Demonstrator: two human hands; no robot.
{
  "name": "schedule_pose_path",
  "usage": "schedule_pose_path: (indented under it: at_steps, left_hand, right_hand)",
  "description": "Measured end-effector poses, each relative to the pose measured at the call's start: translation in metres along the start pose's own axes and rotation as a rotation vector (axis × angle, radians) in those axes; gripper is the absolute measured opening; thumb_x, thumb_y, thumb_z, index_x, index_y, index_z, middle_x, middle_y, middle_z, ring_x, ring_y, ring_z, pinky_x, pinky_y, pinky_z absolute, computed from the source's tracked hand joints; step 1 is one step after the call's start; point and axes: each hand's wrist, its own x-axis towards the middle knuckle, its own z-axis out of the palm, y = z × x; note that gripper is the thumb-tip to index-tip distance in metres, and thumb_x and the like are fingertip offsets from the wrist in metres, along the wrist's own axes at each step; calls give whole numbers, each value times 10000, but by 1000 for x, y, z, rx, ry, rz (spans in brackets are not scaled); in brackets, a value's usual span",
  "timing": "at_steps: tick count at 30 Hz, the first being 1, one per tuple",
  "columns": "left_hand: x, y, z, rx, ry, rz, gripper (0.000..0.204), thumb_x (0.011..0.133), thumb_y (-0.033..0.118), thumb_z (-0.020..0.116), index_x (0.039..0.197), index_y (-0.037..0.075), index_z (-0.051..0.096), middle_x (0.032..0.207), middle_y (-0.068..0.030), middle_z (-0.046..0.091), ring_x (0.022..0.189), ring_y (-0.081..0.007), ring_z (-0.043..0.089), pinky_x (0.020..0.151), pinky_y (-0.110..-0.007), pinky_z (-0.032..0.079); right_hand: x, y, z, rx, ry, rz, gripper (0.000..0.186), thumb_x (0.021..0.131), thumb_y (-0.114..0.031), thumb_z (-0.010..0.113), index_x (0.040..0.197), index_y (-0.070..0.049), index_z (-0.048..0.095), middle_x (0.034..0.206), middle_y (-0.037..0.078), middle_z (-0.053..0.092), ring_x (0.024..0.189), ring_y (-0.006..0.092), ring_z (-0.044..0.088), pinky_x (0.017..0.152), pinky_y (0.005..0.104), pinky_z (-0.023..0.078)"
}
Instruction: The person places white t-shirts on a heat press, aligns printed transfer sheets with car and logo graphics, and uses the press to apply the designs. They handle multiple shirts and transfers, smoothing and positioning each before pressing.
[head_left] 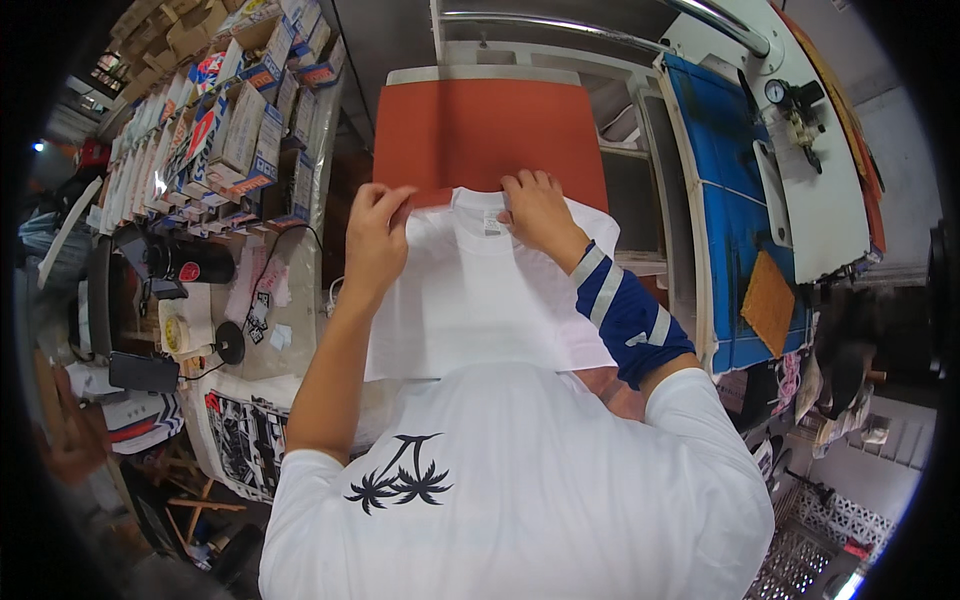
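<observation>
1 white T-shirt lies spread on an orange-red board in front of the person, collar toward the far side, small label just below it. Left hand by the shirt's left-hand shoulder, fingers bent and drawn together, tips blurred, cannot tell if they pinch cloth; right hand over the collar's right side, fingers slightly spread, thumb bent at its edge, grip on cloth likewise unclear. Blue sleeve with pale stripes on the right arm; stacked boxes stand well off to the left, a blue panel to the right.
</observation>
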Motion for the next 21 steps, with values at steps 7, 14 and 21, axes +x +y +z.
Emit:
schedule_pose_path:
  at_steps: [7,14,21]
  left_hand:
    - [90,-18,72,-317,-223,-23,272,930,39,715,1197,54,768,1101,-132,775,976,-329,733,831,-383,569]
    - [86,-33,96,-285,-790,-316,296,969,120,735,1249,25,744,1111,-136,780,1059,-241,724,932,-344,546]
    - [64,-22,81,-8,-653,-92,174,894,125,791,979,6,698,960,-162,724,922,-299,705,834,-388,549]
  right_hand:
    - [20,-1,-34,251,-281,123,146,830,-171,804,918,-70,746,994,107,687,995,333,664,834,462,553]
    - [3,12,-3,306,-13,101,143,845,-148,778,963,-72,749,1177,101,701,1116,337,629,918,482,510]
    - [5,10,0,357,-64,171,130,870,-120,752,990,-75,731,1125,80,740,1128,324,618,957,493,439]
